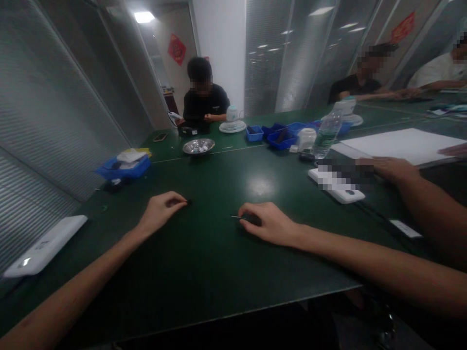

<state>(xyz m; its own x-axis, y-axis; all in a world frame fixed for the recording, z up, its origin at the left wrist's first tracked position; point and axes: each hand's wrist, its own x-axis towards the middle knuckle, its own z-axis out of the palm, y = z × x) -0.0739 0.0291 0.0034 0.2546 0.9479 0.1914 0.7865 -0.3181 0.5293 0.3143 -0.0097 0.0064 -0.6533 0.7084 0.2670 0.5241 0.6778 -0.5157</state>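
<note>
My left hand (163, 209) rests over the green table (204, 272) at centre left, thumb and forefinger pinched on a small black piece (188, 201) whose kind is too small to make out. To its right, my right hand (266, 221) is closed around a small screwdriver (251, 219). Its dark handle is partly covered by my fingers, and its thin metal shaft points left toward my left hand. The shaft tip and the black piece are apart.
Long white power strips lie at left (45, 245) and right (337, 187). A blue bin (127, 170), a metal bowl (199, 147), more blue bins (282, 141) and a plastic bottle (328, 133) stand farther back. Co-workers sit around; a neighbour's hand (390, 167) is close at right.
</note>
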